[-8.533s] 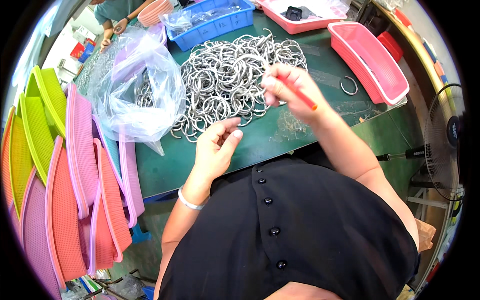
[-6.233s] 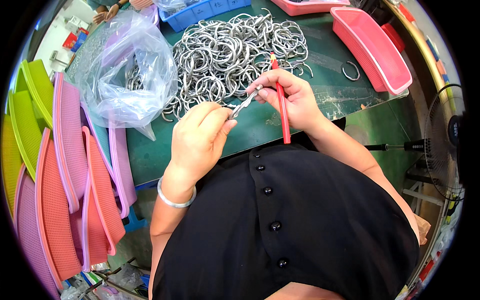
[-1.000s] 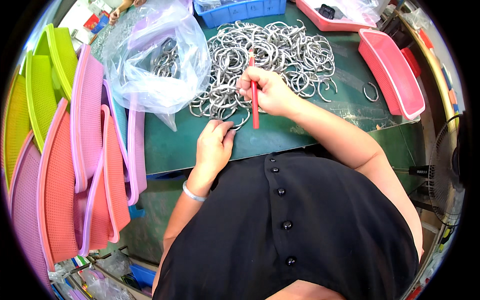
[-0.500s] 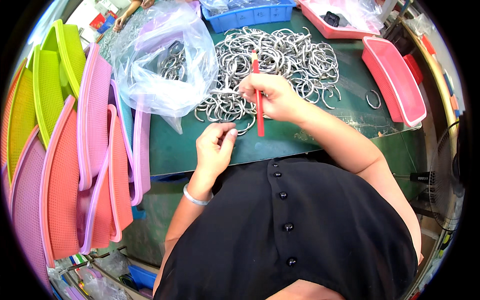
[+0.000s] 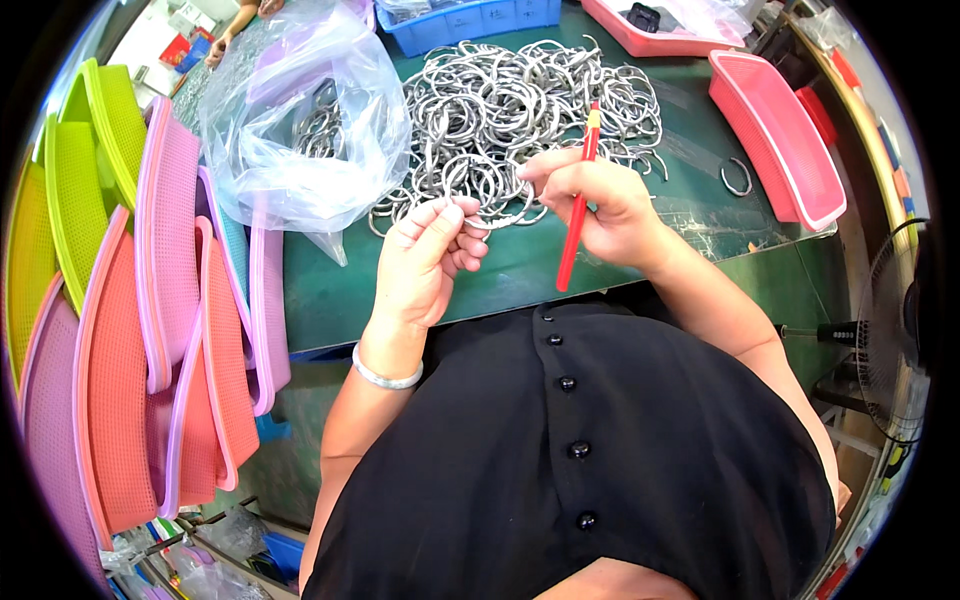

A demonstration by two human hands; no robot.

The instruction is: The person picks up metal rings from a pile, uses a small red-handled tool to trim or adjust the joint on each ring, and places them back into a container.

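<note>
A large heap of silver, C-shaped metal rings (image 5: 500,95) lies on the green table in front of me. At its near edge my left hand (image 5: 425,255) pinches one metal ring (image 5: 497,223) between thumb and fingers; part of it blends into the rings behind. My right hand (image 5: 610,205) is closed round a red pencil (image 5: 575,235) with a yellow band near its upper end. The pencil stands tilted, its upper end in front of the heap. My right fingertips are just right of the held ring; whether they touch a ring I cannot tell.
A clear plastic bag (image 5: 300,190) with more rings stands left of the heap. Stacked pink, purple and green baskets (image 5: 115,400) crowd the left side. A blue bin (image 5: 475,28) is behind, a pink basket (image 5: 785,150) and a single loose ring (image 5: 737,177) at right. A fan (image 5: 890,330) stands far right.
My left hand has risen and now pinches a ring in front of the heap. My right hand has moved right and slightly nearer, with the pencil tilting.
</note>
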